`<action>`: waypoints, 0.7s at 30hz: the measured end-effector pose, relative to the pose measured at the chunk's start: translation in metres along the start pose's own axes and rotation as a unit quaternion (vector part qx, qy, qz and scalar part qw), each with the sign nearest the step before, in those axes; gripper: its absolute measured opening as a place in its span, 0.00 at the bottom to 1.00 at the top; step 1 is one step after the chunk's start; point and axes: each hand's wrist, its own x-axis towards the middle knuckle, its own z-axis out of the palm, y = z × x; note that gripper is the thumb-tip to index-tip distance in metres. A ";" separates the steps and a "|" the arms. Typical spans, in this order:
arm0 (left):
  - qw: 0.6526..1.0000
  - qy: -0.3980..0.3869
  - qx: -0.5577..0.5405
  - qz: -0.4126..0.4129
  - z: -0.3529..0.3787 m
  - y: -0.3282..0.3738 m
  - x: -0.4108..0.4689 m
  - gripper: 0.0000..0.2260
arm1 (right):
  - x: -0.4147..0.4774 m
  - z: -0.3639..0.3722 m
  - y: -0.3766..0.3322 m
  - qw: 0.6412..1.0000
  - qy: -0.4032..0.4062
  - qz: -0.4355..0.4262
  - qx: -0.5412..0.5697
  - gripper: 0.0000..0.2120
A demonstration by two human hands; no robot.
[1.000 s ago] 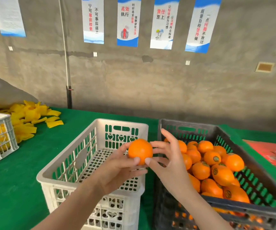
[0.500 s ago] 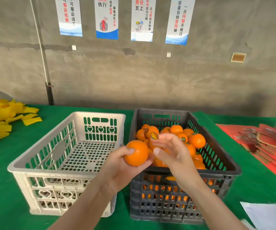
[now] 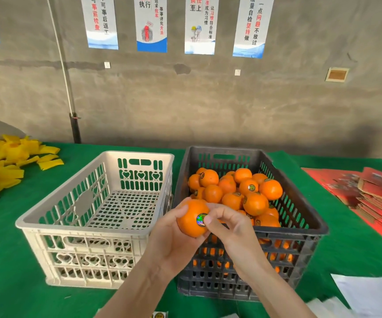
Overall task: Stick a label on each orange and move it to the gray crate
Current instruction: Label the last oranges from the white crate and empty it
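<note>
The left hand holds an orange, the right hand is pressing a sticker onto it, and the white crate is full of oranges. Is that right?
Not quite: the head view shows no oranges in the white crate; the pile of oranges lies in the gray crate. The rest stands: the left hand holds an orange and the right hand presses a sticker onto it.

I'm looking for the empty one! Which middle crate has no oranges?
The white crate on the left: its holed floor is bare, while the gray crate is heaped with oranges.
</note>
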 end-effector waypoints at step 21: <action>0.999 -0.033 0.020 0.017 0.001 -0.008 0.007 0.12 | -0.007 0.004 0.025 0.983 0.055 -0.129 -0.120 0.24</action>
